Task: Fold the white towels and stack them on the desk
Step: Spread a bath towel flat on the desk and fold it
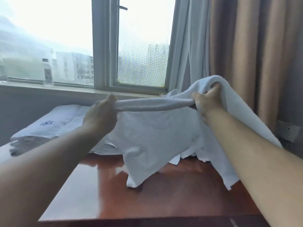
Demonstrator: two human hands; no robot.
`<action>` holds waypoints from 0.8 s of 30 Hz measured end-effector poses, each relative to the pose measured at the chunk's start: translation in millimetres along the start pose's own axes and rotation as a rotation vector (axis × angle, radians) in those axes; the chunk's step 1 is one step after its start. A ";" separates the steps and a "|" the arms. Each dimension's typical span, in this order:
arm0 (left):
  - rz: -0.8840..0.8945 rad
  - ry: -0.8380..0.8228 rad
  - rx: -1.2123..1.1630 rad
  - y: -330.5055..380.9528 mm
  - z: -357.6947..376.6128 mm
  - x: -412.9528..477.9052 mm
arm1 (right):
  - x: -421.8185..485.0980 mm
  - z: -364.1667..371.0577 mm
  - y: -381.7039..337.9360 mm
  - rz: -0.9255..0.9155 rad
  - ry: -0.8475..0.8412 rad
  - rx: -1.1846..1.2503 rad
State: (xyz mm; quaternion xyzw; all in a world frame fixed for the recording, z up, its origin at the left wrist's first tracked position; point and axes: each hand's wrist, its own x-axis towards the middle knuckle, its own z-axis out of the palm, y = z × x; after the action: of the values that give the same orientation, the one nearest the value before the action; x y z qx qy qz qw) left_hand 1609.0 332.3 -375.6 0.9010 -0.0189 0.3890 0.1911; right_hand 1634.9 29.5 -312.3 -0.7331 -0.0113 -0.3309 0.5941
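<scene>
A white towel hangs stretched between both hands above the glossy red-brown desk. My left hand pinches its upper edge at the left. My right hand grips the same edge further right, with part of the towel draped over it and down along my right forearm. The towel's lower corners touch the desk. A stack of folded white towels with a blue emblem lies at the desk's far left. More loose white cloth lies behind the held towel.
A window sill runs behind the desk, with a clear bottle standing on it. Beige and grey curtains hang at the right. A wall socket sits low on the right wall.
</scene>
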 end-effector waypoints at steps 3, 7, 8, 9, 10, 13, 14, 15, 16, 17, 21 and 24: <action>0.049 -0.146 -0.081 -1.9 11.3 -10.8 | -2.5 0.1 24.0 0.302 -0.011 0.131; 0.109 -0.362 0.056 0.1 26.9 -29.3 | -10.9 -22.5 69.5 0.555 -0.285 0.016; 0.122 -0.359 0.057 1.1 32.3 -33.0 | -12.5 -31.6 81.8 0.555 -0.327 -0.050; 0.114 -0.351 0.032 2.0 37.5 -35.3 | -11.3 -40.5 93.2 0.531 -0.340 -0.072; 0.090 -0.361 -0.003 3.2 42.6 -36.8 | -10.0 -50.0 103.2 0.502 -0.341 -0.071; 0.080 -0.561 -0.067 3.4 64.8 -43.6 | -12.5 -76.4 127.9 0.409 -0.433 -0.348; 0.101 -0.651 -0.039 3.5 73.5 -47.9 | -15.2 -83.8 135.8 0.378 -0.492 -0.536; 0.112 -0.738 -0.001 4.4 80.9 -54.0 | -20.1 -89.1 144.0 0.358 -0.569 -0.697; 0.112 -0.808 0.015 6.5 88.3 -60.7 | -27.4 -91.9 151.6 0.371 -0.645 -0.807; 0.101 -0.868 0.011 8.3 96.8 -67.7 | -35.7 -91.5 158.3 0.403 -0.717 -0.874; 0.108 -0.956 0.046 13.9 127.1 -97.3 | -69.3 -73.0 189.2 0.267 -0.753 -1.153; 0.196 -0.827 0.104 18.6 132.8 -108.3 | -79.7 -60.6 200.7 0.079 -0.611 -1.167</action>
State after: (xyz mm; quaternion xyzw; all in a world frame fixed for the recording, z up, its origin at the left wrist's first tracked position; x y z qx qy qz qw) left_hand 1622.4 254.9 -529.1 0.9835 -0.1600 0.0119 0.0839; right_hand 1626.3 -52.7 -520.8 -0.9956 0.0286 -0.0377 0.0807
